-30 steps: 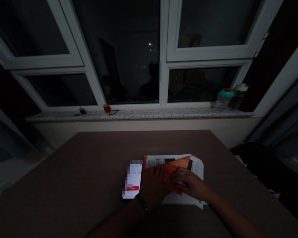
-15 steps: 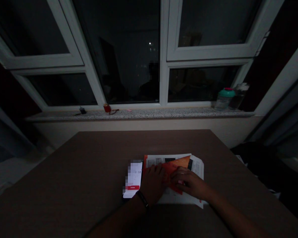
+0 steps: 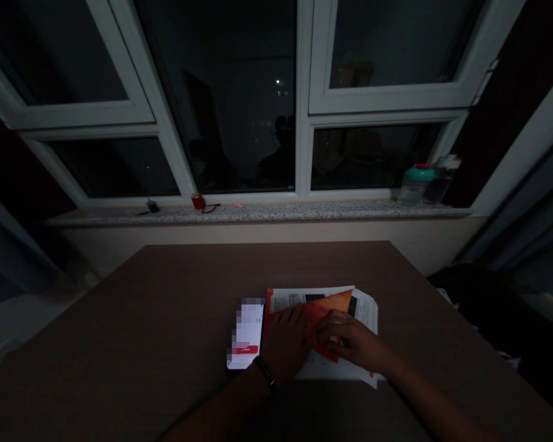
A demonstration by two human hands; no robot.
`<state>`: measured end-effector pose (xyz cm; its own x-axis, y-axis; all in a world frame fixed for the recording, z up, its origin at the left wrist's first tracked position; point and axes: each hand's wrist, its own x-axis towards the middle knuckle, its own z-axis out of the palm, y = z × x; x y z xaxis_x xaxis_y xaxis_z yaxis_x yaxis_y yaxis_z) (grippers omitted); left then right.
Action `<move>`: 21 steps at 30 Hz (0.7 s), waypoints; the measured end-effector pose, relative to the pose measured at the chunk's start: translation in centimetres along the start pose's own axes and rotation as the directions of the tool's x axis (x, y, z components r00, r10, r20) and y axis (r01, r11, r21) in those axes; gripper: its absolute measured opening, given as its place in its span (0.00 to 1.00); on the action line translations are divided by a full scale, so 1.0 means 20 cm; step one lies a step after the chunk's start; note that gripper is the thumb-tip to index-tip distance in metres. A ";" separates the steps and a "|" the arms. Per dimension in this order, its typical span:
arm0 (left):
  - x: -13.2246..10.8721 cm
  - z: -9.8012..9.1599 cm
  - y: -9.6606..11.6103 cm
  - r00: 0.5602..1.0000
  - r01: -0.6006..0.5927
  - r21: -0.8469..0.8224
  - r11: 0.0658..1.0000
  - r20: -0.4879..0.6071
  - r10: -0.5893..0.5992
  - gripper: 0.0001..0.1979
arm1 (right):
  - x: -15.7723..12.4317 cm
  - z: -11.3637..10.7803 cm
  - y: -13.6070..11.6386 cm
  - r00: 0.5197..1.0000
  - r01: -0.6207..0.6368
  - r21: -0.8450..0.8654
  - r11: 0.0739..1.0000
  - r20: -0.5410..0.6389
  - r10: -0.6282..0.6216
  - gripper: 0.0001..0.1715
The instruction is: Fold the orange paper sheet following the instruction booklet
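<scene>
Since the red sheet [image 3: 317, 314] looks like thin paper, we judge it light and limp, easy to crease, easy to tear if pulled hard. If it's glossy, which we can't confirm in this light, it may slide on the pages [image 3: 367, 311] under it. Best hold, in our view: flat palm on the broad left part, thumb and fingertips on the right edge, no tugging at the pointed corner.

Looks: red on the left, going orange toward a sharp tip at upper right; a second point sticks out low, just below our right hand [image 3: 352, 337]. We see faint pale marks on the orange part. Edges look straight, so we read it as folded; loose or joined to the pages, we can't tell.

Location: on top of the white printed pages, on the table [image 3: 184, 282], just right of the lit phone [image 3: 251, 328]. Our left hand [image 3: 286, 344] lies flat on it, fingers stretched out, gripping nothing. Our right fingers curl over its right part; we can't tell whether they pinch it.
</scene>
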<state>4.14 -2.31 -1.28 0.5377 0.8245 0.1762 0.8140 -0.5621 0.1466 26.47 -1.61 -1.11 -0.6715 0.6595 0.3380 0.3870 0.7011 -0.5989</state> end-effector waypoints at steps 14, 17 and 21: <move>0.02 -0.05 0.00 0.999 -0.023 -0.044 0.999 -0.033 0.022 0.20 | 0.00 0.00 0.02 1.000 -0.003 -0.004 1.000 0.017 0.003 0.11; 0.01 -0.02 0.00 0.998 -0.045 -0.055 0.997 -0.056 0.042 0.22 | -0.01 0.00 0.02 1.000 0.000 0.006 1.000 0.020 0.000 0.10; 0.02 -0.01 -0.01 0.998 -0.051 -0.067 0.996 -0.035 0.048 0.24 | -0.01 -0.01 0.02 0.999 0.002 0.019 1.000 0.044 -0.003 0.13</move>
<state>4.10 -1.94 -0.98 0.5682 0.7937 0.2173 0.7693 -0.6061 0.2021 26.97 -1.45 -1.28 -0.6996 0.6447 0.3080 0.3732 0.6974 -0.6119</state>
